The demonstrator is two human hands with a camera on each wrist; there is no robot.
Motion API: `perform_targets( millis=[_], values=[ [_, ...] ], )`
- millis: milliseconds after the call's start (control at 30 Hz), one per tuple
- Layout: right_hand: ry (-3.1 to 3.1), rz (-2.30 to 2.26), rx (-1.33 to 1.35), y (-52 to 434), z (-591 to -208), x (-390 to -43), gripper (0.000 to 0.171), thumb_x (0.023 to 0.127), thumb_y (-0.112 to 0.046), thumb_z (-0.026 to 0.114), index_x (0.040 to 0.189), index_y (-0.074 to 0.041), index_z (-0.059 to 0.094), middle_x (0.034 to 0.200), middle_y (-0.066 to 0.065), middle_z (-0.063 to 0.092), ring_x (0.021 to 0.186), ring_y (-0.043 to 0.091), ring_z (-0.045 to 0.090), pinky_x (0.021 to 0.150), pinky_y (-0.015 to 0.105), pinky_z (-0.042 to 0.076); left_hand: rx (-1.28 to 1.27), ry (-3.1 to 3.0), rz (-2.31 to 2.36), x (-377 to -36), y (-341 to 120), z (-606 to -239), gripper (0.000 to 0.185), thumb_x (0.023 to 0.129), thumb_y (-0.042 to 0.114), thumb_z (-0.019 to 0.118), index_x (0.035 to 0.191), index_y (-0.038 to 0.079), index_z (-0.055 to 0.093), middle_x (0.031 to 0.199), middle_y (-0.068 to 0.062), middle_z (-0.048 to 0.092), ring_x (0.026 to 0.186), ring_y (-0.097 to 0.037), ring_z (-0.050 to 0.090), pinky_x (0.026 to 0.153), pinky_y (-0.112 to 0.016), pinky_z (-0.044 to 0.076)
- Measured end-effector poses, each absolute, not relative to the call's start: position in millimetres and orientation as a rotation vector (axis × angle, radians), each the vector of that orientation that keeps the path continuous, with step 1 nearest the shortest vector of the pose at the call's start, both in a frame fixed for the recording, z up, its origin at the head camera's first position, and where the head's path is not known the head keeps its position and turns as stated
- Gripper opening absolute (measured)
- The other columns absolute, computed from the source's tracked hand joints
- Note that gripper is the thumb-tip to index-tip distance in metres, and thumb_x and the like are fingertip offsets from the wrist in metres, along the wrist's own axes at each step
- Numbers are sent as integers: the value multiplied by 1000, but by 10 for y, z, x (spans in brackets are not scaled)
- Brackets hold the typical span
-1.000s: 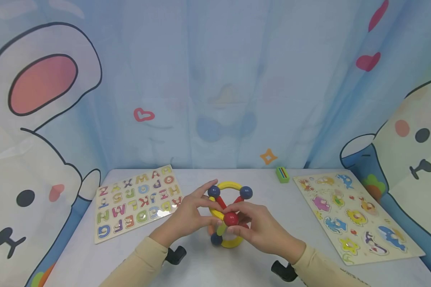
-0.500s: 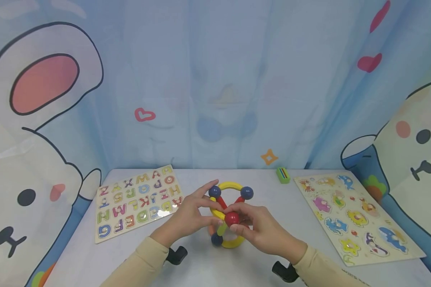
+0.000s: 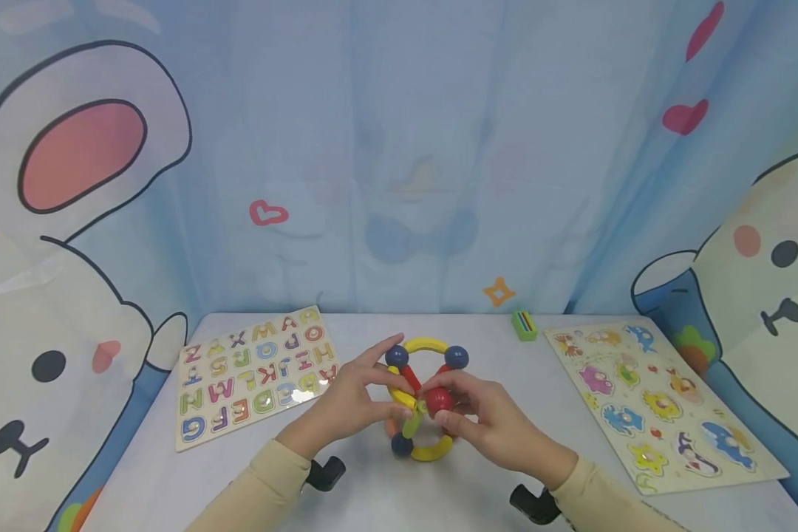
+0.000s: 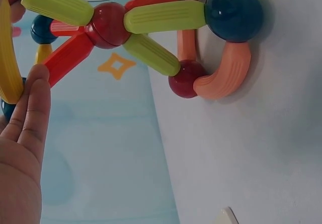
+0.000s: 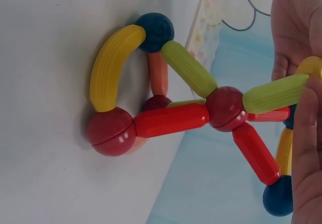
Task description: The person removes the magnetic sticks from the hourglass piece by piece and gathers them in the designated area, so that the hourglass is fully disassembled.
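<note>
Standing mid-tabletop (image 3: 372, 488), the rod-and-ball frame (image 3: 420, 403) looks largely built; left hand (image 3: 352, 403) steadies it, fingers curled round a yellow arc, while right hand (image 3: 488, 425) pinches a red ball (image 3: 439, 400) not yet seated

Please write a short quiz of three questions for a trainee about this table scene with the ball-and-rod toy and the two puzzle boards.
1. True or false: both hands are at the ball-and-rod toy in the middle of the table.
2. Which ball does the right hand pinch in the head view? A) a red ball B) a blue ball C) a green ball
3. Fill in: the alphabet board lies on the person's ____ side, and the animal board lies on the other side.

Key: 1 true, the left hand holds it too; 2 A, the red ball; 3 left.
</note>
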State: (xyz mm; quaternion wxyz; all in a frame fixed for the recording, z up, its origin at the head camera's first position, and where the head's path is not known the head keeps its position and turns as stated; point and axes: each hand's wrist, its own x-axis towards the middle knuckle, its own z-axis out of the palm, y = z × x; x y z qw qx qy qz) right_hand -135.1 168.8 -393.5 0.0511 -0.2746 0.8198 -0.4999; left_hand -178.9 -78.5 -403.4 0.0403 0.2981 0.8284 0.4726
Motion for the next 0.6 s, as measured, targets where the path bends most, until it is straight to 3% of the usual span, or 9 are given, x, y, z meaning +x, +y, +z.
perform_targets(
  millis=[133,367,600],
  values=[
    [2532,-1555,-782,1763,-3949,-1340,35,96,-11,68,128,-17,57,118,2,63,100,22,67,82,31,58,921,2529,1461,-1783,-786,-4032,23,78,24,88,98,31,78,156,23,29,145,-17,28,109,-57,35],
    [2688,-1512,-550,2102,-4107,-1387,38,87,-10,78,120,-18,61,116,-2,65,101,18,64,83,26,56,924,2528,1470,-1783,-792,-4037,23,78,28,88,98,34,78,157,21,30,144,-15,29,108,-55,37],
    [2746,-1342,-273,2567,-4468,-1604,43,89,-11,76,127,-11,56,120,8,65,102,23,63,80,28,56,924,2546,1444,-1784,-794,-4031,24,77,28,88,98,33,78,155,26,28,145,-14,28,110,-54,35]
  ],
)
